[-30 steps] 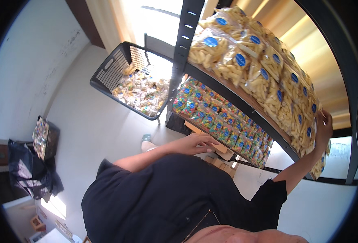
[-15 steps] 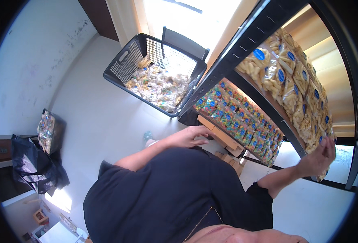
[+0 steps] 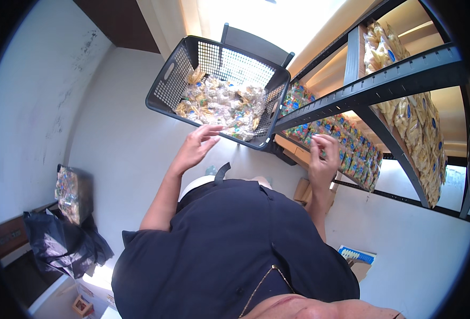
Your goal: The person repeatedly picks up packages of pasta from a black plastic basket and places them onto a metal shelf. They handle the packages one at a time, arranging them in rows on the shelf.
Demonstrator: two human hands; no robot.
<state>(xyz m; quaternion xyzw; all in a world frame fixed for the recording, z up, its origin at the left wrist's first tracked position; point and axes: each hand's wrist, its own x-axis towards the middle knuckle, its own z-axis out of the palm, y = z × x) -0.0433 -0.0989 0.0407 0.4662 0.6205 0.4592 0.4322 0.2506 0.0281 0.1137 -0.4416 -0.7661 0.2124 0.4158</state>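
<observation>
A dark plastic basket (image 3: 165, 109) with mesh sides stands before me, holding a heap of small clear snack bags (image 3: 229, 103). My left hand (image 3: 193, 150) is at the basket's near rim with its fingers apart and nothing in them; whether it touches the rim I cannot tell. In front of the shelves, my right hand (image 3: 324, 159) is raised with bent fingers, the thumb standing off, and no object shows in it. Behind it, bags of colourful snacks (image 3: 352, 143) lie in rows on a lower shelf. Bags of pale yellow snacks (image 3: 423, 138) fill a higher shelf.
A black metal shelf rack (image 3: 373, 85) runs along the right side. Behind the basket is a dark chair (image 3: 256, 42). At far left are a container of packets (image 3: 72, 194) and a black plastic bag (image 3: 67, 242). Cardboard boxes (image 3: 293, 150) sit under the lower shelf.
My right hand has come away from the upper-shelf bags, moving left to the front of the rack. My left hand has moved left and up to the basket's rim. The view has turned.
</observation>
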